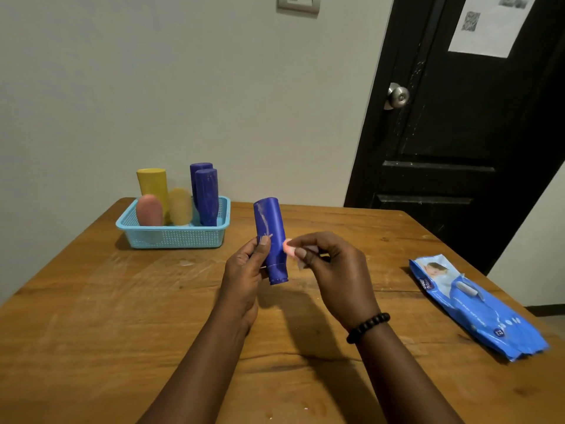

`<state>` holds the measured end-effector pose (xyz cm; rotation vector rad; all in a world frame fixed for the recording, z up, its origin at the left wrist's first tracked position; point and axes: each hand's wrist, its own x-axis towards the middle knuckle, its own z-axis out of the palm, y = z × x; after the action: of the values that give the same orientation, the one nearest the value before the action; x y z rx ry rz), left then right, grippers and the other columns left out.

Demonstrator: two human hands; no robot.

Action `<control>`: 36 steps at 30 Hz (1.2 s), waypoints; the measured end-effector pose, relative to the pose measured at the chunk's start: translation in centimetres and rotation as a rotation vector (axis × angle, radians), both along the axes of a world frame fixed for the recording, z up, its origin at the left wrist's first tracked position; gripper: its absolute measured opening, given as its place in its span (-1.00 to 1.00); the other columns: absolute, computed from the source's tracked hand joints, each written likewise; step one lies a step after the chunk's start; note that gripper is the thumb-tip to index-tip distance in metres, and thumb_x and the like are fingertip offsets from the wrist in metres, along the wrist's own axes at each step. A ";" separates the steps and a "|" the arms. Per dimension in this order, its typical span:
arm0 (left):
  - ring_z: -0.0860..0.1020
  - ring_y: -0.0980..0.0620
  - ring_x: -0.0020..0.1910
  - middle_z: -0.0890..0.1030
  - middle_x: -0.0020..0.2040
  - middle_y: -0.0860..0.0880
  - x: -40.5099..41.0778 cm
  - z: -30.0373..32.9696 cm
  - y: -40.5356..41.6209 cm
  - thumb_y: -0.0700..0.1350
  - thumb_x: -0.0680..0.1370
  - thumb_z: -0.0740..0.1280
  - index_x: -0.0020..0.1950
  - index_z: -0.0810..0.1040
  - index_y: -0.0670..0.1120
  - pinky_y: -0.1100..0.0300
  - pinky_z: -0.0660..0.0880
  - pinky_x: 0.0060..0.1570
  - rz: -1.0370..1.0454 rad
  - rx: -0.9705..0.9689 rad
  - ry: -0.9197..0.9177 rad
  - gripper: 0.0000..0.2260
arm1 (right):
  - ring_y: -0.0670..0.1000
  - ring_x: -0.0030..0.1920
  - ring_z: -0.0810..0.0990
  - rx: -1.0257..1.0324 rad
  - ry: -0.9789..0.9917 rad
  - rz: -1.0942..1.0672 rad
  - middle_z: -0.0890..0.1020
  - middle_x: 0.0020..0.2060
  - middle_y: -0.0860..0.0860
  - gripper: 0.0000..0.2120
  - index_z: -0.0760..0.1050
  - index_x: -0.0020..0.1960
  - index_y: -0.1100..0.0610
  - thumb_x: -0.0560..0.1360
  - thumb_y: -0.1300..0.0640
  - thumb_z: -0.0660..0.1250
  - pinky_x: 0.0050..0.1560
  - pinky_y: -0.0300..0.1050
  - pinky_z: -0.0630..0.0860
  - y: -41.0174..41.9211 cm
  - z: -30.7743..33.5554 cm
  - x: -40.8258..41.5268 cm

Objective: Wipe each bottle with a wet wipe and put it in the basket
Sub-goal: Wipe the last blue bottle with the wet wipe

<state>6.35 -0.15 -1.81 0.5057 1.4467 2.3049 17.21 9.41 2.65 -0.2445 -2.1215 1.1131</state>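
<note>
The left hand [244, 267] holds a blue bottle [271, 240] upright above the middle of the wooden counter [91, 316], cap end down, its fingers curled round the lower part with the thumb laid on the front. Just beside it the right hand [333, 270] pinches a small wad of wet wipe [289, 247] between thumb and fingers, the wad touching the bottle's right side. The turquoise basket [171, 237] sits near the counter's far left edge, close to the wall, and holds two purple bottles [205, 194], a yellow bottle [153, 186], a pale yellow one [180, 206] and a pink one [149, 210]; the rear purple bottle is mostly hidden by the front one. Bare counter lies between the hands and the basket. The blue wipes pack [477, 307] lies near the right edge, its print too small to read. Both forearms are cut off by the bottom of the view.
</note>
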 end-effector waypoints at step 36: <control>0.54 -0.16 0.18 0.62 0.21 -0.28 0.2 0.2 -0.1 0.01 0.69 0.06 0.41 0.44 -0.07 -0.10 0.40 0.31 -0.209 0.305 -0.332 -0.65 | -0.21 -0.02 0.56 0.216 -0.008 -0.110 0.63 0.00 -0.08 -0.85 0.63 0.07 0.06 0.53 0.22 0.38 -0.07 -0.48 0.46 1.0 3.3 -4.0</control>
<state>6.55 -0.26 -1.59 0.3170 0.8544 2.3127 13.25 10.37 5.96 -0.2603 -2.1870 0.8132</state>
